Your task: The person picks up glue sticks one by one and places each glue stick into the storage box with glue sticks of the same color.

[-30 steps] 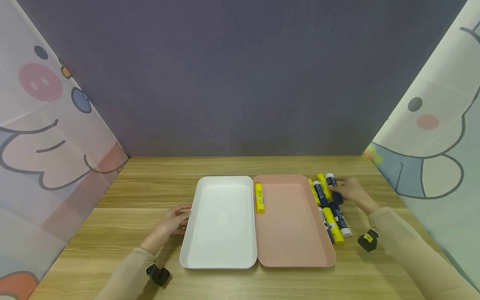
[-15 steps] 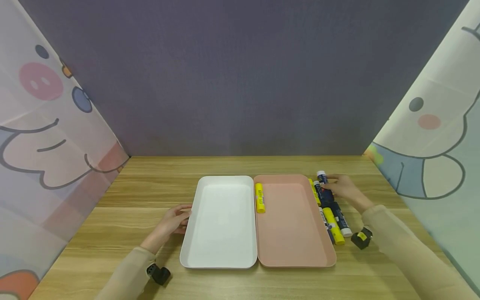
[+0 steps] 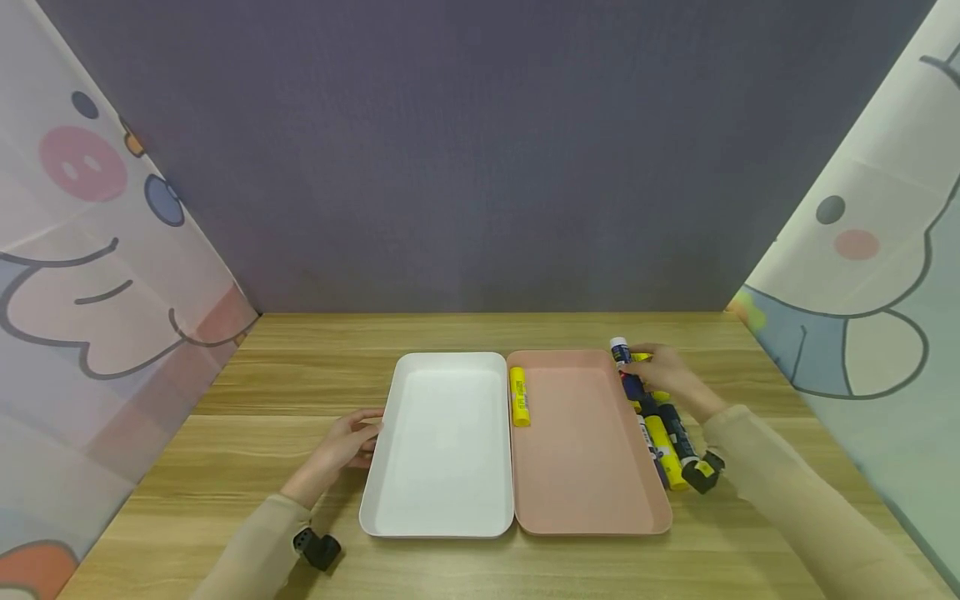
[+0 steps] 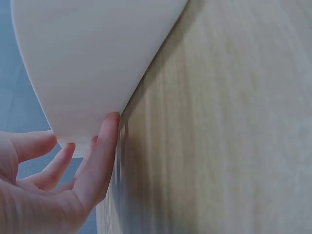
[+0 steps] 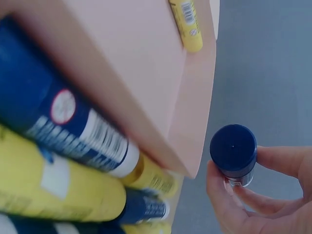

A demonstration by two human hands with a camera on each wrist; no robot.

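My right hand (image 3: 670, 371) pinches a navy glue stick (image 3: 621, 352) with a white end, beside the far right corner of the pink tray (image 3: 585, 467). The right wrist view shows its round navy end (image 5: 233, 146) between thumb and fingers. My left hand (image 3: 341, 446) touches the left side of the white tray (image 3: 438, 442); in the left wrist view its fingertips rest against the tray's outer wall (image 4: 92, 68). A yellow glue stick (image 3: 520, 397) lies inside the pink tray along its left wall. Partly hidden by my right hand, several yellow and navy glue sticks (image 3: 666, 450) lie right of that tray.
The two trays stand side by side on the wooden table (image 3: 315, 358). A grey panel (image 3: 480, 167) rises behind the table, with cartoon-printed sheets (image 3: 862, 208) at both sides.
My right hand has lifted the navy glue stick from the far end of the pile and moved it left towards the pink tray. The left hand and both trays stay put.
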